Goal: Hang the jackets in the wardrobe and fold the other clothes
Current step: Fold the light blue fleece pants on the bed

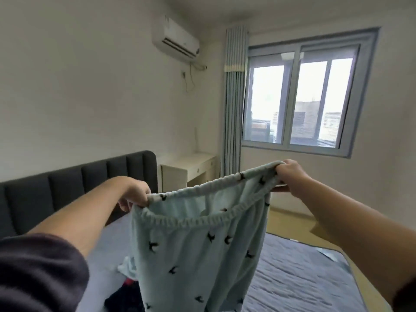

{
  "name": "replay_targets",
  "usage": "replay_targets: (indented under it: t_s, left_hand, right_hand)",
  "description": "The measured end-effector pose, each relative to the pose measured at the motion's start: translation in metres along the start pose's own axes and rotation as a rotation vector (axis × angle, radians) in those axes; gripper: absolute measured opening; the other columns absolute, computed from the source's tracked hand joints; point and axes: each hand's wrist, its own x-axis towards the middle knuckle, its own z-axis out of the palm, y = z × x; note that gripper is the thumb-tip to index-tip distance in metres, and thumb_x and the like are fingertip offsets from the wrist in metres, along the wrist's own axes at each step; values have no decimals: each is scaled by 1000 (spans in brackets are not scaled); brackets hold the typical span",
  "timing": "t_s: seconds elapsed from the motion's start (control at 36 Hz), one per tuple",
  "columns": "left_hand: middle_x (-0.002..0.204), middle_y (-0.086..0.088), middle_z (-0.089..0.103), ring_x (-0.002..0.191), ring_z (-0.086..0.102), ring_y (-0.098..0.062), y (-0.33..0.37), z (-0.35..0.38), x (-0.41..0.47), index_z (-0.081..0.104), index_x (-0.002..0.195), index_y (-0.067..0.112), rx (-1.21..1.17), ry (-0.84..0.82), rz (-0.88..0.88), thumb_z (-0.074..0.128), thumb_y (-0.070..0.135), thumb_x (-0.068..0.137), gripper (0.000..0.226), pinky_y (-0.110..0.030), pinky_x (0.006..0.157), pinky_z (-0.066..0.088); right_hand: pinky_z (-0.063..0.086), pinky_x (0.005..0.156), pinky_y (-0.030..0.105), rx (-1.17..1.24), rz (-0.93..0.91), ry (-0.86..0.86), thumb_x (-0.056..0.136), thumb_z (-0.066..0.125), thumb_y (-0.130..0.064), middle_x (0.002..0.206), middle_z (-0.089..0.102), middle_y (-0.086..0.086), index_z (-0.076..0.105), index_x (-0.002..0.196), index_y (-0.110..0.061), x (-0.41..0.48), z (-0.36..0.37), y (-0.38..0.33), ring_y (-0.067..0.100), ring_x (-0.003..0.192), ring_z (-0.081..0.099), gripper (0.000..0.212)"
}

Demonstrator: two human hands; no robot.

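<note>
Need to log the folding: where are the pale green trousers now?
Head view, centre: the trousers hang above the bed, held up by the waistband between the left hand and the right hand.

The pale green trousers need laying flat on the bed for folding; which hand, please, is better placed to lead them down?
Probably the right hand: it grips the trousers by the waistband end towards the bare side of the bed, while the left hand holds its end above other clothes.

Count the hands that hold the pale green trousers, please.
2. The left hand grips the pale green trousers at the left end of the waistband, the right hand at the right end.
</note>
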Motion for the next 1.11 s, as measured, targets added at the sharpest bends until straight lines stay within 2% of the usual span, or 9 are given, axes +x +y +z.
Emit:
replay_targets:
  t_s: [0.08, 0.17, 0.33, 0.53, 0.72, 0.81, 0.92, 1.03, 1.11]
  left_hand:
    - [90, -1, 58, 78, 60, -16, 23, -32, -31, 59, 99, 19, -23, -2, 159, 41, 4, 88, 26, -25, 62, 55]
    - [92, -3, 61, 79, 61, -17, 39, -73, -54, 60, 103, 18, -43, 68, 249, 39, 4, 89, 29, -23, 57, 52]
    - [71, -7, 54, 63, 55, -20, 82, -136, -80, 55, 72, 13, -174, 473, 489, 57, 2, 85, 17, -24, 47, 47]
    - [70, -11, 61, 58, 62, -23, 136, -114, -65, 65, 82, 4, -105, 300, 385, 45, -7, 83, 22, -30, 47, 56]
    - [81, -7, 62, 68, 51, -17, 180, -104, -45, 67, 81, 13, -88, 744, 585, 51, 26, 91, 23, -28, 65, 39]
    - [74, 6, 56, 67, 49, -10, 187, -104, -46, 57, 78, 25, 62, 696, 719, 60, 36, 85, 14, -25, 58, 37]
    - [88, 4, 54, 77, 49, -11, 174, -102, -45, 49, 93, 24, 410, 619, 826, 59, 14, 84, 17, -17, 60, 37]
    - [80, 9, 52, 71, 46, -4, 150, -114, -37, 51, 77, 27, 323, 509, 802, 56, 0, 79, 27, -14, 55, 35]
    - [86, 6, 51, 76, 45, -6, 139, -116, -33, 53, 86, 20, 279, 437, 778, 54, -1, 82, 22, -14, 58, 37]
  right_hand:
    - [56, 44, 34, -9, -47, 50, 97, 35, -4, 94, 56, 14, 51, 105, -10, -11, -45, -30, 28, 76, 60, 19]
    - [53, 48, 33, -18, -109, 106, 95, 35, 2, 88, 58, 15, 56, 87, -9, -19, -90, -57, 26, 71, 59, 25]
    - [54, 50, 34, -111, -272, 240, 92, 46, 4, 98, 60, 21, 60, 80, -10, -33, -149, -109, 37, 84, 63, 23]
    - [57, 51, 28, -603, -65, 79, 94, 37, 4, 88, 62, 13, 62, 98, -3, -59, -158, -95, 24, 71, 65, 27]
    - [56, 53, 29, -625, 38, -40, 89, 54, -14, 103, 63, 13, 57, 111, -4, -75, -163, -91, 24, 80, 67, 24]
    - [56, 52, 29, -697, 79, 4, 88, 63, -29, 100, 62, 12, 55, 108, -6, -78, -173, -85, 23, 77, 67, 32]
    - [55, 59, 31, -764, 140, 163, 89, 59, -24, 91, 68, 19, 58, 111, 1, -78, -198, -78, 25, 62, 66, 33]
    - [50, 56, 24, -898, 221, 158, 89, 53, -17, 89, 66, 10, 58, 107, -4, -88, -221, -74, 18, 56, 67, 23]
    - [50, 60, 23, -989, 224, 25, 89, 49, -11, 86, 66, 3, 63, 104, -11, -96, -232, -71, 15, 65, 65, 20]
